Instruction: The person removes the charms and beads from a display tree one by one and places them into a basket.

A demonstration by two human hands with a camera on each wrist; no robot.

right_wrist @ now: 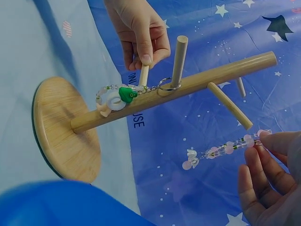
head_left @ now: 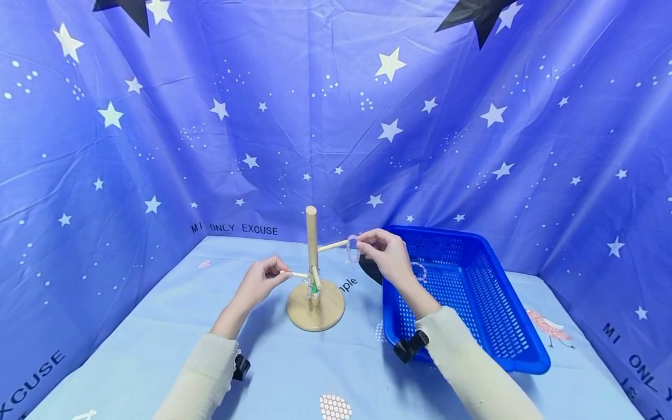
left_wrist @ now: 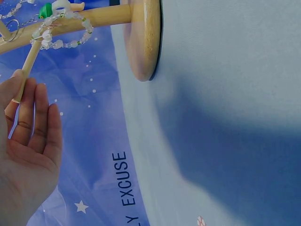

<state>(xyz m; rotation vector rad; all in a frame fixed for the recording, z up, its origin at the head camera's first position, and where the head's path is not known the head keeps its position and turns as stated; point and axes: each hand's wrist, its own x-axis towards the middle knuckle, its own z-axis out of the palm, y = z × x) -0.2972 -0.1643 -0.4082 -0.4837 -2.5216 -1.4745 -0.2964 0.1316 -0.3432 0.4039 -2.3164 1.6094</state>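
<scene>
A wooden stand (head_left: 312,239) with a round base and several pegs stands upright on the cloth. My left hand (head_left: 261,282) pinches the tip of its left peg (left_wrist: 31,61) between thumb and index finger. From that peg hangs a beaded bracelet (left_wrist: 87,32) with pale beads. A keychain with a green charm (right_wrist: 127,94) hangs by its ring on the neighbouring peg (right_wrist: 179,61). My right hand (head_left: 387,252) pinches another bracelet (right_wrist: 229,147), of pink and clear beads with a white flower charm, right at the end of the right peg (right_wrist: 230,106).
A blue perforated basket (head_left: 517,315) stands to the right, under my right forearm, with another beaded bracelet (head_left: 420,271) inside. Light blue cloth (head_left: 294,373) covers the table. A star-printed blue curtain (head_left: 325,134) closes off the back and sides.
</scene>
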